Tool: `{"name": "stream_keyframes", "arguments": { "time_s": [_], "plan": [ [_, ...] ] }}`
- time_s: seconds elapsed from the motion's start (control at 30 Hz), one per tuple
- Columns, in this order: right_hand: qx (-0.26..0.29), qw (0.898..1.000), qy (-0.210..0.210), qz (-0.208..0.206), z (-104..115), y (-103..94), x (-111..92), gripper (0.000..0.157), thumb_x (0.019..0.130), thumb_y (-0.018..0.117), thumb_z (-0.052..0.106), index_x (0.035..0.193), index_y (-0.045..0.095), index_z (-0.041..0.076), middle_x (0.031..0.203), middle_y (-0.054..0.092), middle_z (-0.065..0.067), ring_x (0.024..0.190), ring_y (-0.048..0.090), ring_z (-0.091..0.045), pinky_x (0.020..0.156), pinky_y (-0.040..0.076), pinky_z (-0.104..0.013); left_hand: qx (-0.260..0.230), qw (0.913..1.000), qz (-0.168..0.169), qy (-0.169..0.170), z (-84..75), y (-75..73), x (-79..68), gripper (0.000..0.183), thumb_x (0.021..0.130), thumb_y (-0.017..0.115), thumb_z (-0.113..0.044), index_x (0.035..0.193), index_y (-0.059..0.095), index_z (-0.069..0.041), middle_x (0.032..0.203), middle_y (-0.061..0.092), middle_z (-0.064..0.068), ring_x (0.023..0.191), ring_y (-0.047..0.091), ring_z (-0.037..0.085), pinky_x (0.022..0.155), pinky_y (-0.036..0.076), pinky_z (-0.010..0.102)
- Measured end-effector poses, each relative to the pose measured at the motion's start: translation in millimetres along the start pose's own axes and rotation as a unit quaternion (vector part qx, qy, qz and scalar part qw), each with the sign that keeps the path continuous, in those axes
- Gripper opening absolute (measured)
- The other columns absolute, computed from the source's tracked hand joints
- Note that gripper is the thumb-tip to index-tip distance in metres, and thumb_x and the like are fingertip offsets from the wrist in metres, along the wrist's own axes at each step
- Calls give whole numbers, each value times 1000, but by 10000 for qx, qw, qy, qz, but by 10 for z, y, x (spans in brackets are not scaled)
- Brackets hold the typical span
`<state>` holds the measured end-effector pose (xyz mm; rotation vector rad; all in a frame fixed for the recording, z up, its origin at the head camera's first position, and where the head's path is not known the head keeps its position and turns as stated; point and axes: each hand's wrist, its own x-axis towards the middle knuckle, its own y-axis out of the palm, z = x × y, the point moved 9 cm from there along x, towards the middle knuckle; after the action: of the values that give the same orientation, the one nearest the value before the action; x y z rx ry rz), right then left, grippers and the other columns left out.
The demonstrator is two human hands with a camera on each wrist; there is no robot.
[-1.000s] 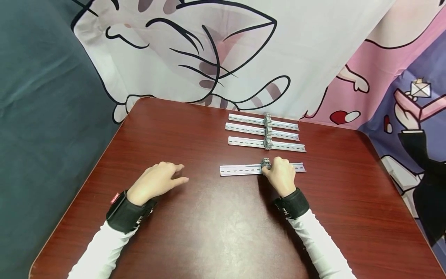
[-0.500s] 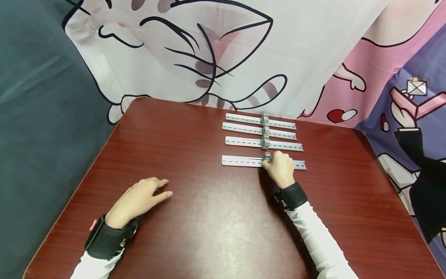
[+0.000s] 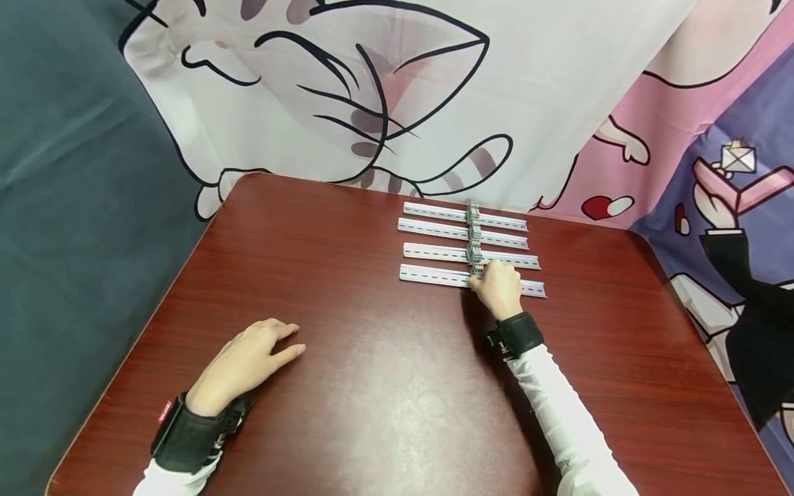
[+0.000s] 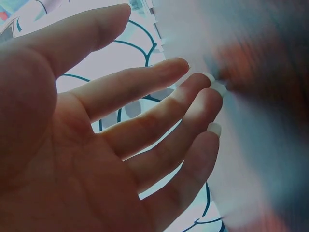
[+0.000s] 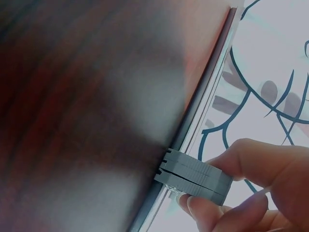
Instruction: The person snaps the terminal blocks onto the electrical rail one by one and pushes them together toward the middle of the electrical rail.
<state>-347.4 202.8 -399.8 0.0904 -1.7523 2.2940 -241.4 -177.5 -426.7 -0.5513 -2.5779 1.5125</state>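
Note:
My right hand [image 3: 501, 289] pinches the grey terminal blocks [image 5: 193, 176] seated midway along the nearest slotted metal DIN rail [image 3: 431, 275]. In the right wrist view the thumb and fingers lie on either side of the blocks, and the rail [image 5: 205, 96] runs past them diagonally. Part of this rail is hidden by the hand in the head view. My left hand [image 3: 245, 362] is over the left part of the table, fingers loosely extended and spread; the left wrist view shows its palm [image 4: 63, 159] holding nothing.
Beyond the held rail lie three similar rails [image 3: 432, 251] [image 3: 428, 226] [image 3: 431, 210], roughly parallel, each with grey blocks near its middle. They rest on the brown table [image 3: 347, 386] near its back edge. A printed curtain [image 3: 558, 89] hangs behind.
My right hand has moved the nearest rail away from me, close up to the other three, and it now lies more parallel to them. My left hand has drawn back toward the lower left.

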Motion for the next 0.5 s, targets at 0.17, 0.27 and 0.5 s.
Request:
{"name": "stream_keyframes", "arguments": {
  "time_s": [0.17,0.27,0.5],
  "plan": [
    [86,9996,-264,-85,69,-8,90,43,69,67,13,45,31,18,50,33,2,50,47,-31,49,43,-47,30,9999,-119,-20,-12,-34,-2,46,91,63,-30,122,63,4,119,62,20,115,56,39,92,45,55],
    [146,9989,-431,-113,114,-9,129,43,68,66,12,45,30,19,49,30,4,49,45,-28,50,43,-48,39,9999,-133,-38,-17,-48,0,46,91,63,-30,122,63,4,119,62,20,115,56,39,92,44,55],
    [196,9986,-492,-67,107,17,125,46,68,67,12,43,29,19,46,23,9,48,35,-21,45,36,-40,76,9999,15,89,-59,-4,30,45,91,63,-30,121,64,3,116,64,18,112,59,36,93,45,52]
  ]
}}
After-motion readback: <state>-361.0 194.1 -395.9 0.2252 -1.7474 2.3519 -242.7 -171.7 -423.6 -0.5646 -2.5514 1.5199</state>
